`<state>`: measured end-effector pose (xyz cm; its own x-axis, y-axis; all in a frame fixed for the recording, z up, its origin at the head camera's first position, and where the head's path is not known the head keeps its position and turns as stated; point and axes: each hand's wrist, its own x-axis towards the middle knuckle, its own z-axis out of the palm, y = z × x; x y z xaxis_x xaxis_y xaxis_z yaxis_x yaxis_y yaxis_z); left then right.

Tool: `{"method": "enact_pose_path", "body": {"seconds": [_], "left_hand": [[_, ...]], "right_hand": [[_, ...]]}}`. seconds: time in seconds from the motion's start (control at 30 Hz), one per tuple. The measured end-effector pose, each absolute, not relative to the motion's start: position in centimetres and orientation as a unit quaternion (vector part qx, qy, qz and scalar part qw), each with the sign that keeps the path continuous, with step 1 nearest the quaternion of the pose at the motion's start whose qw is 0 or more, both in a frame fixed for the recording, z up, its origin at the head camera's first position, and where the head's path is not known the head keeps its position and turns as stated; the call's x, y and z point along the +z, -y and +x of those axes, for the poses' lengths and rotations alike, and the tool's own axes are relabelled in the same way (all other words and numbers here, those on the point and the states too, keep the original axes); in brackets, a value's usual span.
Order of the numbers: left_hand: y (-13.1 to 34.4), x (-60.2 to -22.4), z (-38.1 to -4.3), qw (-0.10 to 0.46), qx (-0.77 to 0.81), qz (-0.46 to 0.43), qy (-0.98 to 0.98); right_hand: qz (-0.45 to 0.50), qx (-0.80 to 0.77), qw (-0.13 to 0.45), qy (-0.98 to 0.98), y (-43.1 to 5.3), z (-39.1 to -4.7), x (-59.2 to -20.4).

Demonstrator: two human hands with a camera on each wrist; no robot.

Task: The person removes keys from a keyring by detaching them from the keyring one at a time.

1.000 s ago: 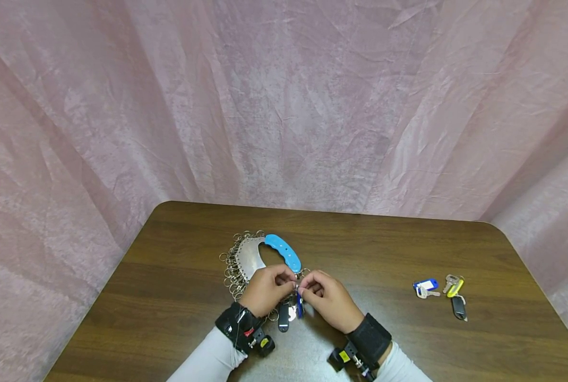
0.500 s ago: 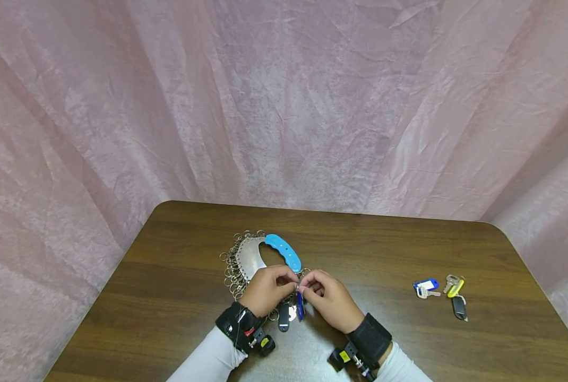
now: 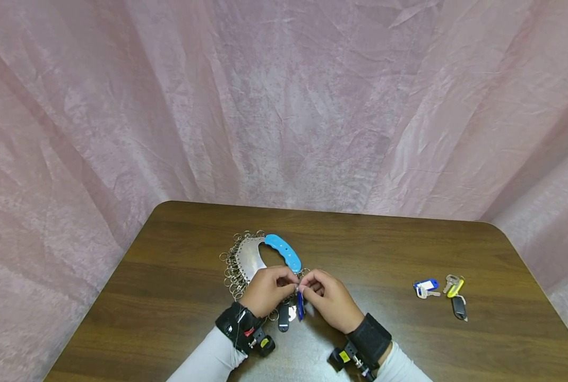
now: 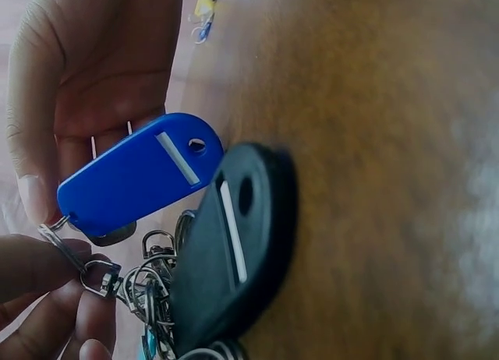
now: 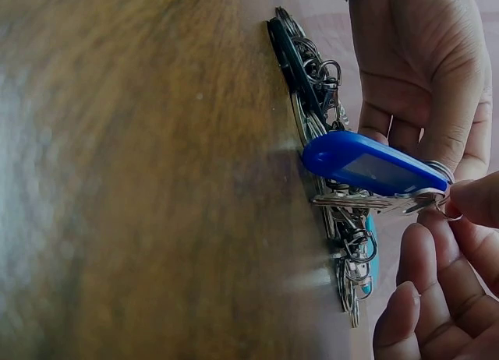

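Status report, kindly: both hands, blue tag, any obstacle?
Left hand, right hand: pinching small metal rings. Blue tag: hanging at fingertips. Black tag: close by, possibly in the way.

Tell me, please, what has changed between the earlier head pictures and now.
Very little: the left hand's fingertips and the oblong blue plastic key tag seem shifted very slightly right. Nothing was visibly grasped or released. The right hand, crescent-shaped metal key holder and yellow plastic key tag stayed practically in place.

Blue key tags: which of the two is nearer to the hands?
The blue tag between the left hand and the right hand; the other blue tag lies off to the right, near the yellow tag.
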<state>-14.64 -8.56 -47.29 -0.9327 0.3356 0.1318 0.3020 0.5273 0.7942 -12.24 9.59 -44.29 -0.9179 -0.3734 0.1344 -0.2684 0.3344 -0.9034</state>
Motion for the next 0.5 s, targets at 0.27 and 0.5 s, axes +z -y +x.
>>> {"method": "enact_pose_path", "body": {"seconds": [0.27, 0.5], "left_hand": [[8.58, -47.54, -14.60, 0.020, 0.456, 0.191, -0.869], [8.57, -47.53, -14.61, 0.011, 0.462, 0.205, -0.863]], "right_hand": [[-0.196, -0.542, 0.051, -0.816, -9.61, -12.19, -44.28], [-0.195, -0.545, 0.055, -0.813, -9.66, -12.36, -44.44]]}}
